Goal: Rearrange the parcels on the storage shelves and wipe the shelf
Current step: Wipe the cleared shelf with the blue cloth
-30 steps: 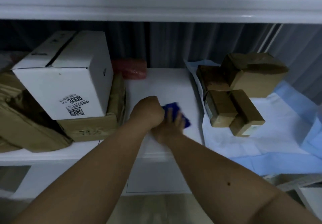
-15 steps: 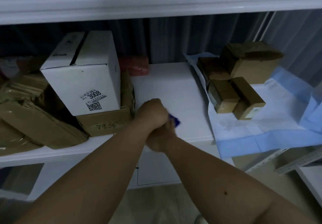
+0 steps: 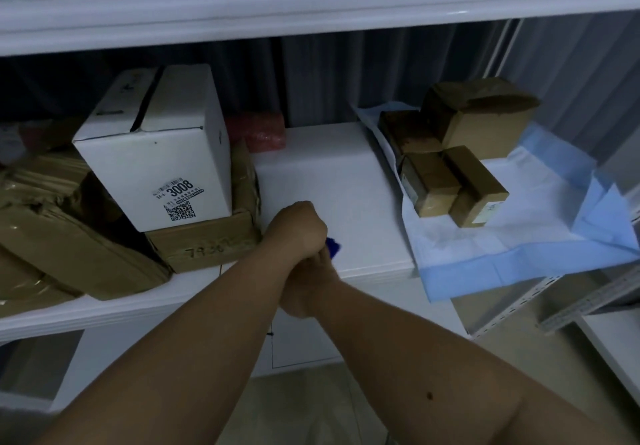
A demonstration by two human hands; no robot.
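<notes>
My left hand (image 3: 296,231) is a closed fist at the front edge of the white shelf (image 3: 329,170). Just beneath it, pressed against it, is my right hand (image 3: 306,287). A blue cloth (image 3: 333,247) pokes out between them; most of it is hidden in the grip. Left of my hands a white box (image 3: 156,170) labelled 3008 sits on a flat brown carton (image 3: 207,245). Crumpled brown parcels (image 3: 52,236) lie further left. A red bubble-wrapped parcel (image 3: 258,131) sits at the back. Several small brown boxes (image 3: 450,181) rest on a light blue sheet (image 3: 502,254) to the right.
The upper shelf's white front edge (image 3: 311,1) runs across the top. Grey curtains hang behind the shelf. A perforated metal rail (image 3: 571,302) slants at lower right, and a white cabinet front (image 3: 304,344) stands below the shelf.
Both hands have drawn back toward the shelf's front edge and closed together. Less of the blue cloth shows now. The view has shifted left, so the parcels sit further right in the frame.
</notes>
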